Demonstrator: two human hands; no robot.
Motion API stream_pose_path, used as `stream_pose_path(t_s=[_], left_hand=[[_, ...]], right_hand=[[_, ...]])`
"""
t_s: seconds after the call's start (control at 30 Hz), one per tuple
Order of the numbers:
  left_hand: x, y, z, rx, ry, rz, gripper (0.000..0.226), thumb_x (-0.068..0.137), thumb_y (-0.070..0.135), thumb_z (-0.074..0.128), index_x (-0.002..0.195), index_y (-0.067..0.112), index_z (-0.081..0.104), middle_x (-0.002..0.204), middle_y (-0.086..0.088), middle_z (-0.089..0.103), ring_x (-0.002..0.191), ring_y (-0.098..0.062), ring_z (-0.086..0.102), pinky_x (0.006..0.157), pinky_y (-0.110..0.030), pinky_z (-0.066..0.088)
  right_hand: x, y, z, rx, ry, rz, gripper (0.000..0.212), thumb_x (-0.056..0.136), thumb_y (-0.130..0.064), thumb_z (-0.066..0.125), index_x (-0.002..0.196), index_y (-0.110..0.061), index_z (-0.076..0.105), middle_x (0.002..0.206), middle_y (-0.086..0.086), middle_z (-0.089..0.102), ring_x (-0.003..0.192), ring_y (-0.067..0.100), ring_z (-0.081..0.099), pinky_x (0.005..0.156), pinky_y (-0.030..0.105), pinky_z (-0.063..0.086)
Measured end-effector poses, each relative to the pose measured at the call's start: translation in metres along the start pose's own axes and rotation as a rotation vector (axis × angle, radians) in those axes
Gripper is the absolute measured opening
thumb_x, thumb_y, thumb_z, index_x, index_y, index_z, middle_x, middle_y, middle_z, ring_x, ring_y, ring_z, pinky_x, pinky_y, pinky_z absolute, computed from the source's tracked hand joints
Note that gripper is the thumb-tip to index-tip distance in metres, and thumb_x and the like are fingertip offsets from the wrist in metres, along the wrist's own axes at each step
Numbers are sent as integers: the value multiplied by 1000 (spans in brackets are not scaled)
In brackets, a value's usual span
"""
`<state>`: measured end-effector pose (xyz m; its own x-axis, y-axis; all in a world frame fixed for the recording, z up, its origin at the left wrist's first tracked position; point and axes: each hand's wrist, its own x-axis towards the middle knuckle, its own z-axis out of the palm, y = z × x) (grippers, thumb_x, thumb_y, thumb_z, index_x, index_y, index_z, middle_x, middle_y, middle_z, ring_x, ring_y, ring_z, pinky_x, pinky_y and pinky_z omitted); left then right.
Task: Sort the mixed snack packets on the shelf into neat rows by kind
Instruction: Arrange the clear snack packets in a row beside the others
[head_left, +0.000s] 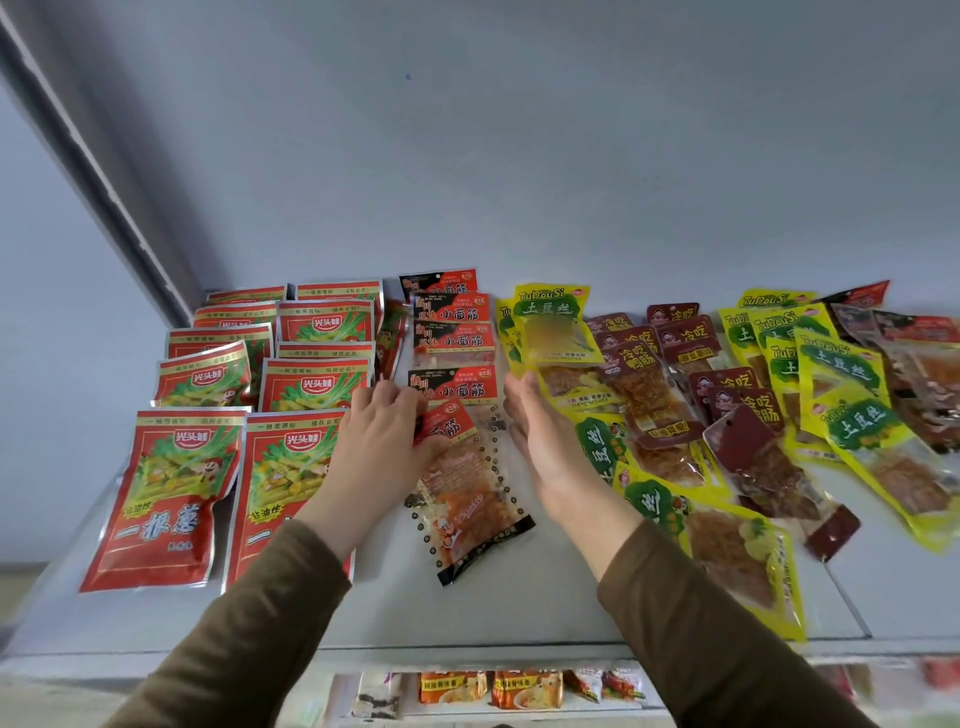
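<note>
At the left of the frame I see the red foil packets (166, 499) lying in two neat columns that run from the lower left up toward the back wall (519, 156), each overlapping the one behind it. Just right of them, in the middle, a column of black-and-red packets (454, 332) runs up the white shelf (467, 608).

My left hand (382, 441) lies palm down at the near end of that column, its fingers bent over the top edge of the nearest black-and-red packet (467, 499), which lies tilted, its lower end swung right. I cannot tell whether the thumb is under the packet or only pressing on it.

My right hand (545, 447) stands on its edge just right of that packet, fingers straight and together, holding nothing; its back lies against the yellow packets (727, 551).

Further right, the yellow packets and dark red packets (649, 405) lie mixed and overlapping, at odd angles, out to the right edge.

At the bottom centre, below the shelf edge, a lower shelf shows orange packets (493, 686), blurred.
</note>
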<state>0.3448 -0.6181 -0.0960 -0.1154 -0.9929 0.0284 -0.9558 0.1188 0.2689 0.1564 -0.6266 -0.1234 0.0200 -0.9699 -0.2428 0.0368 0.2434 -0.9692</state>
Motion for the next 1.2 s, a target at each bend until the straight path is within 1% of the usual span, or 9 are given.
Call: stream_pose_path(t_s=[0.2,0.3,0.4,0.5,0.6,0.7,0.8,0.93,1.2], left_hand=[[16,8,-7,-67,95,145,7,100,23,62,101,28,57,99,11,62,107,-20,54,95,-38,28],[27,18,-12,-26,129,268,10,97,19,65,99,28,65,98,14,65,107,-18,55,99,-39,27],[33,23,-8,-17,85,302,19,97,28,67,115,34,68,119,12,69,125,-20,53,113,-47,26],[17,18,-3,-68,166,235,52,98,42,64,148,35,50,148,6,55,140,-23,45,122,-50,28],[-16,18,6,-38,162,175,66,106,57,37,163,25,24,169,0,25,157,-25,20,129,-45,16],[-40,19,29,151,4,247,75,102,71,4,165,30,-5,171,2,-12,158,-19,-15,128,-40,-9],[-38,9,42,215,-42,279,77,96,71,-6,163,33,-11,172,1,-15,157,-19,-22,126,-39,-14],[-34,1,36,251,-74,328,74,97,69,-5,161,35,-16,171,3,-19,156,-20,-24,125,-38,-17],[-40,32,38,124,-96,265,71,105,64,8,164,28,-11,169,0,-22,153,-19,-30,120,-35,-22]], right_hand=[[3,7,4,85,-12,0,119,55,-105,50,158,-47,28,165,-18,31,152,8,28,126,48,21],[-8,3,7,133,-11,6,96,68,-98,47,151,-49,42,154,-16,49,142,8,44,117,40,38],[-12,6,10,149,6,25,80,71,-97,42,130,-48,63,140,-14,62,132,8,54,110,41,44],[-13,11,10,200,38,-26,117,56,-103,50,155,-42,39,159,-15,42,146,7,39,122,44,31],[-18,15,13,177,104,-50,121,55,-105,46,158,-44,30,163,-18,34,149,5,32,125,42,25],[-17,21,17,162,147,-42,88,77,-94,45,148,-43,49,148,-22,53,137,-1,48,118,37,39],[-17,23,21,198,106,-56,40,103,-64,39,132,-43,56,107,-38,65,102,-21,58,88,10,45],[-5,10,19,157,120,-23,63,94,-79,39,144,-43,51,137,-28,56,130,-4,48,102,25,35],[41,-27,40,83,132,36,98,73,-98,32,151,-40,43,150,-3,55,134,21,55,115,51,41]])
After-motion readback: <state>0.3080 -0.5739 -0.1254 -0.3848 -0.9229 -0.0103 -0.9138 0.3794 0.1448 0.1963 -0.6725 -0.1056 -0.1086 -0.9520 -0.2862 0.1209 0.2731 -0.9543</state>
